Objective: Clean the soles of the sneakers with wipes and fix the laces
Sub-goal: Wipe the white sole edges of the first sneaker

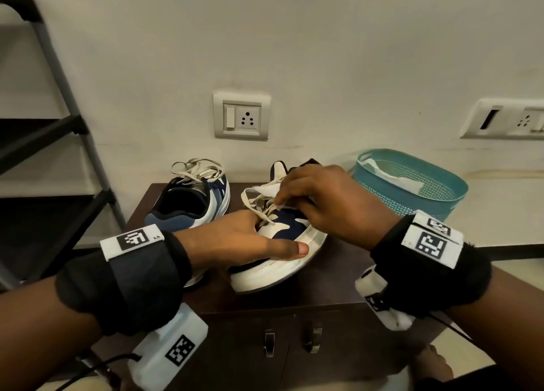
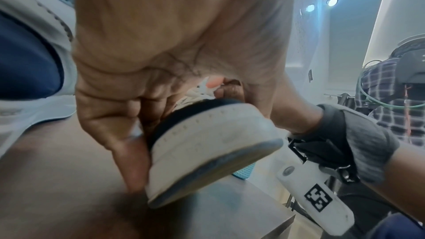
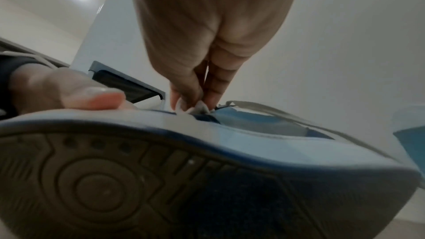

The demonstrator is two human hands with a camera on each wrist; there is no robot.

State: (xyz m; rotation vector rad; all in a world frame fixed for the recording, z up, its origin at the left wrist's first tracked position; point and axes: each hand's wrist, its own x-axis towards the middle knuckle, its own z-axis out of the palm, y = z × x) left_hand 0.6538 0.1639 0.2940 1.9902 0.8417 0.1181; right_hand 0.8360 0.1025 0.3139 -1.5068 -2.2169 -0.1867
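Observation:
A white and navy sneaker (image 1: 279,255) lies tilted on the dark wooden cabinet (image 1: 332,290), toe toward me, its patterned sole (image 3: 161,184) lifted off the top. My left hand (image 1: 244,243) grips its toe, thumb along the white rim, fingers curled into the lace area. My right hand (image 1: 318,202) pinches a cream lace (image 1: 266,211) over the tongue between thumb and forefinger; the pinch also shows in the right wrist view as lace (image 3: 195,109). The second sneaker (image 1: 191,202) stands upright behind to the left, laces loose on top.
A teal perforated basket (image 1: 412,187) with a white wipe inside stands on the floor at the right. A black shelf rack (image 1: 50,143) rises at the left. The wall behind carries a switch socket (image 1: 241,115). Two cabinet door handles (image 1: 291,340) face me.

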